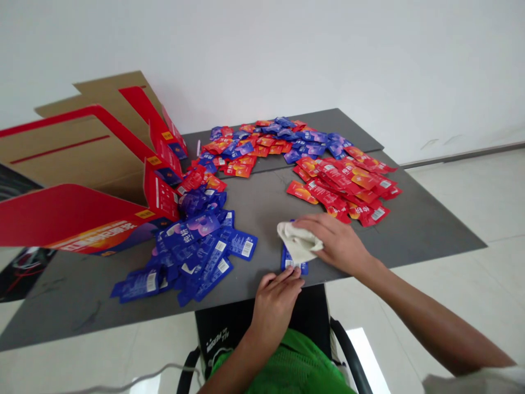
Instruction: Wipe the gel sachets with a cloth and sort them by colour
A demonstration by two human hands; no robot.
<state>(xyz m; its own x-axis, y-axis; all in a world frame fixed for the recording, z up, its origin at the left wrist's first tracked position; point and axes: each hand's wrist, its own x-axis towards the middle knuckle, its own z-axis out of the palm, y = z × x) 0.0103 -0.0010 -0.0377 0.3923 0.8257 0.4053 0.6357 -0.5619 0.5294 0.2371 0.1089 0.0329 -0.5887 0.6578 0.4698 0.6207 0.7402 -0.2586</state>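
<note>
Plainly, in the head view, grasping a bunched whitish cloth [298,242] in the right hand [338,243], over the middle of a blue packet [287,257] lying flat near the near edge of a grey table [430,230]. Resting the fingertips of the left hand [276,306] on the near end of the same packet, fingers extended rather than clenched. To the left, seeing a heap of blue packets [197,251] beside an open red box [82,213]. To the right and a little farther, finding a pile of red packets [348,183]. Toward the far side, noting mixed red and blue packets [266,142] in a curved band, near a white wall [287,54]
</note>
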